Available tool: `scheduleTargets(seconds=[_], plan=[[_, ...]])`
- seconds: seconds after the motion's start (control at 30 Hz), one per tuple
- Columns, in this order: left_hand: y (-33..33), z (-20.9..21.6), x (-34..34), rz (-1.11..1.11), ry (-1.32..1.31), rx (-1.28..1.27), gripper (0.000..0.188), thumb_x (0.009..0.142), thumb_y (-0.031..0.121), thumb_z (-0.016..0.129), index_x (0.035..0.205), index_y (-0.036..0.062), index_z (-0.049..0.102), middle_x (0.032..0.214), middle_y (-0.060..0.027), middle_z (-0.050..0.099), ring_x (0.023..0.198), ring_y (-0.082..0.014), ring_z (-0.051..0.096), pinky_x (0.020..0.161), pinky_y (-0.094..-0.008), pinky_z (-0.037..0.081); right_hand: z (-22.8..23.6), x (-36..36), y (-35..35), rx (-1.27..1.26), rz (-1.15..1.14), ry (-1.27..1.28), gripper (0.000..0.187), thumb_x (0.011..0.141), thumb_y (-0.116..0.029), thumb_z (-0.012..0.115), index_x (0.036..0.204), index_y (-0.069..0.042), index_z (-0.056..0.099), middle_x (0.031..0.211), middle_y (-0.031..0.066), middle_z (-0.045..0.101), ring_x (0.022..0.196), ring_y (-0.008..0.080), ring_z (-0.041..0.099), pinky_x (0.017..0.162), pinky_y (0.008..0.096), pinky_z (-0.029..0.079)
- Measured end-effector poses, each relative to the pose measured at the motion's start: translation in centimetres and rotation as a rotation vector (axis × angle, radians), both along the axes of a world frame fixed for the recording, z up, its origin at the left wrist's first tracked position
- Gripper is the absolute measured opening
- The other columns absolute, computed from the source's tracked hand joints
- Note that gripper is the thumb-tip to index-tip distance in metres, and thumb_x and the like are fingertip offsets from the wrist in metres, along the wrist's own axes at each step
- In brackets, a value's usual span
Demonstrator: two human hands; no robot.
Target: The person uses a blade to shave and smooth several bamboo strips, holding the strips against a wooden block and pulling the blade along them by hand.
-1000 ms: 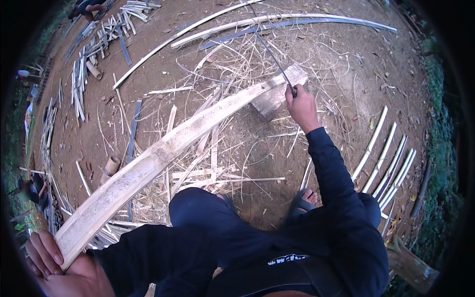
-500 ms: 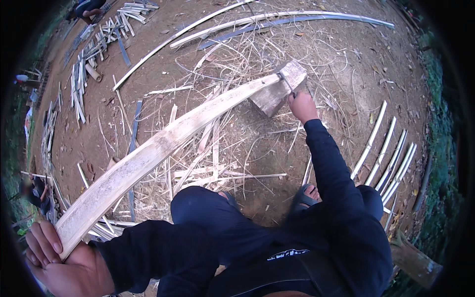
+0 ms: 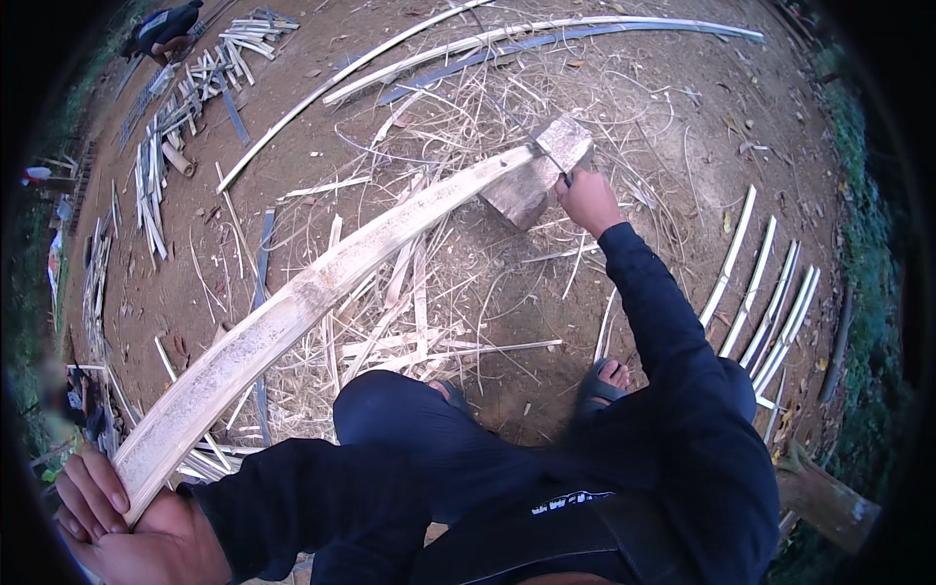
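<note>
A long split bamboo strip (image 3: pixel 310 291), pale and broad, slants from the lower left up to a squared block (image 3: pixel 567 135), its far end resting there. My left hand (image 3: pixel 146 526) is closed round the strip's near end, at the lower left. Out ahead, my right hand (image 3: pixel 591 203) grips the dark handle of a knife (image 3: pixel 550 163). The thin blade lies across the strip's far end, at the block. How deep its edge sits in the bamboo I cannot tell.
Thin shavings (image 3: pixel 458 292) litter the ground round the block. Several pale strips (image 3: pixel 765 283) lie at the right, and long ones (image 3: pixel 546 34) curve across the far side. Piled bamboo pieces (image 3: pixel 195 107) lie far left, near a bending person (image 3: pixel 168 27). My feet (image 3: pixel 606 380) are close by.
The whole view has shifted slightly. Both hands keep their grips, and the blade stays across the strip's far end with little visible movement.
</note>
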State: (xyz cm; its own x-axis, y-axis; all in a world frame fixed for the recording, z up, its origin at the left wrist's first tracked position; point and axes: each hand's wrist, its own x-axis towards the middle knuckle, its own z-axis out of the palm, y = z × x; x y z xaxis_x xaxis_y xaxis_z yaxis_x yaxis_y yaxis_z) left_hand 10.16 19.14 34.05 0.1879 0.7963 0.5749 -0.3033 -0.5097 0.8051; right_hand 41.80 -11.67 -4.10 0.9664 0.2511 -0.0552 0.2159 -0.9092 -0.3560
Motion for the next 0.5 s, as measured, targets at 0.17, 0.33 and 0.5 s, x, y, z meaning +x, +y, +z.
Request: scheduleTargets(seconds=[0.17,0.33,0.5], plan=[[-0.8,-0.1,1.5,0.106,-0.005,-0.069,0.031,0.095,0.009,0.031,0.066,0.0158,0.023,0.063,-0.002,0.024,0.055,-0.0121,0.025,0.053,-0.0258,0.024,-0.7,0.3,-0.8,0.059,-0.098,0.005,0.037,0.09,-0.032,0.063,0.087,0.004,0.07,0.082,0.0297,0.068,0.082,0.045,0.069,0.078,0.0524,0.056],[1.5,-0.1,-1.4,-0.106,-0.081,-0.024,0.029,0.095,0.008,0.031,0.068,0.0155,0.025,0.063,-0.0024,0.024,0.056,-0.0132,0.026,0.053,-0.0258,0.025,-0.1,1.1,-0.5,0.016,-0.013,-0.027,0.037,0.089,-0.032,0.063,0.083,0.004,0.07,0.08,0.031,0.067,0.078,0.0461,0.068,0.076,0.0523,0.056],[-0.5,0.2,0.6,0.105,-0.049,0.0,0.031,0.096,0.01,0.029,0.066,0.0158,0.024,0.063,-0.0019,0.025,0.057,-0.0132,0.027,0.053,-0.0261,0.025,-2.0,2.0,-1.1,-0.034,-0.067,0.054,0.037,0.089,-0.032,0.065,0.086,0.005,0.071,0.086,0.0289,0.069,0.086,0.0447,0.069,0.08,0.0502,0.056]])
